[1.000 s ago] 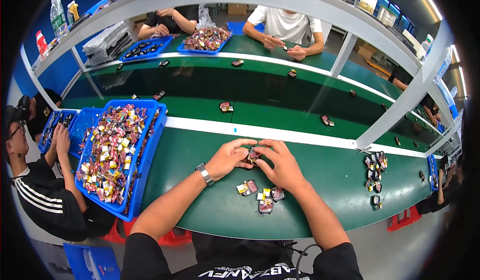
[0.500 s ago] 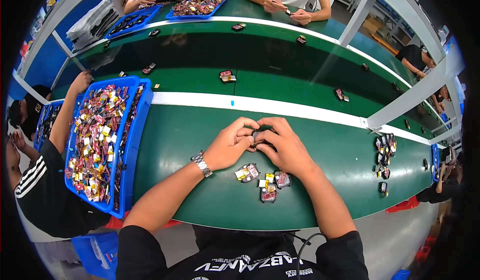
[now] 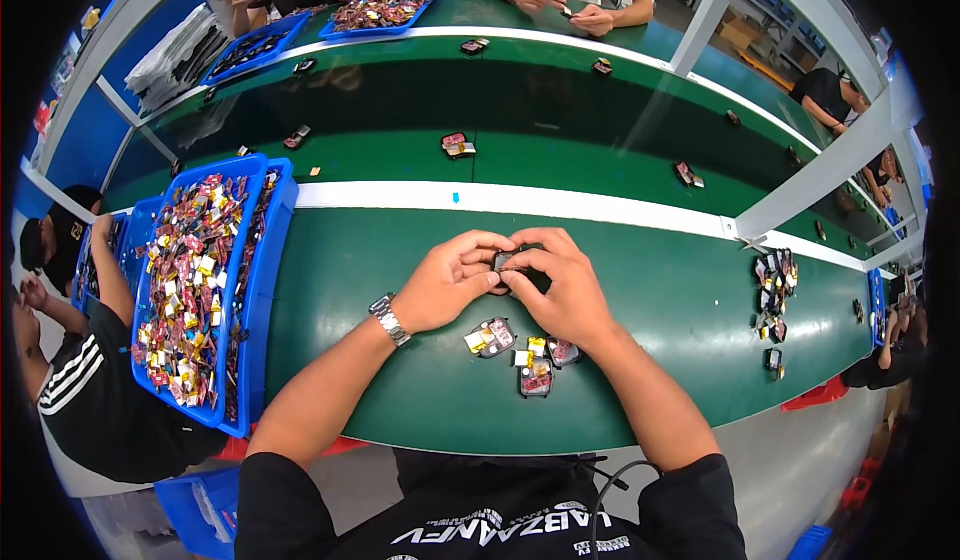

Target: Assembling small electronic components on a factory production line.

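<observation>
My left hand (image 3: pixel 447 282), with a metal-band watch on its wrist, and my right hand (image 3: pixel 562 285) meet over the green table. Between their fingertips they grip a small black plastic casing (image 3: pixel 505 259). Fingers cover much of it, so its inside shows only in part. Just below the hands lie black casings fitted with red circuit boards and yellow-and-white parts: one casing (image 3: pixel 490 338) near my left wrist, another casing (image 3: pixel 536 380) closest to me, and a third casing (image 3: pixel 563 352) partly beneath my right forearm.
Blue trays (image 3: pixel 262 290) heaped with small boards stand at the left, beside a co-worker's arm (image 3: pixel 110 270). A white rail (image 3: pixel 400 196) separates my table from a green belt (image 3: pixel 560 165) carrying scattered casings. More casings (image 3: pixel 772 290) are clustered at right. A grey post (image 3: pixel 820 175) slants nearby.
Both hands stay together on the black casing, shifting slightly, and more of its dark face shows. At left, a co-worker's hand has drawn back from the belt's edge. The view has moved slightly.
</observation>
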A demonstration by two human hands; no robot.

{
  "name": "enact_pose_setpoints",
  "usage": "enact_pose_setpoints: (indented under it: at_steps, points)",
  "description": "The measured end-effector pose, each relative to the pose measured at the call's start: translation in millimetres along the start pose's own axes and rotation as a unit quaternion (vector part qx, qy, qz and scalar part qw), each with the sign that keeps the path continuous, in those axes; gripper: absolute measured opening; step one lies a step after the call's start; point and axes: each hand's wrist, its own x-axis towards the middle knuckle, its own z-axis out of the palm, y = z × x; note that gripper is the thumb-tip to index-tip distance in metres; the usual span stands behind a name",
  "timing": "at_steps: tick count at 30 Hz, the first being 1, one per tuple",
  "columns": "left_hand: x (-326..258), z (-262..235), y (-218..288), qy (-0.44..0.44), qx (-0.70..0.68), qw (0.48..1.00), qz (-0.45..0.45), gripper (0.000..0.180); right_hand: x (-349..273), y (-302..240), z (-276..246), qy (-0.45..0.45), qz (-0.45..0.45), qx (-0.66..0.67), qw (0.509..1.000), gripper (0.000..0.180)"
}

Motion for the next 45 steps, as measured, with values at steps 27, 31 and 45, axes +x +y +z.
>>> enact_pose_setpoints:
  at_steps: [27,31,45]
  points:
    - [-3.7,0.1,-0.6,0.039,-0.038,0.998,-0.022,0.030,-7.2,-3.6,15.1,0.086,-0.008,0.046,0.995,0.017]
    - [-4.5,0.1,-1.1,0.040,-0.046,0.998,-0.021,0.030,-7.7,-4.2,13.5,0.067,0.005,0.068,0.995,0.018]
    - [-3.4,-5.0,-2.5,0.033,-0.090,0.995,-0.022,0.026,-5.9,-6.8,10.0,0.083,-0.027,0.052,0.995,0.020]
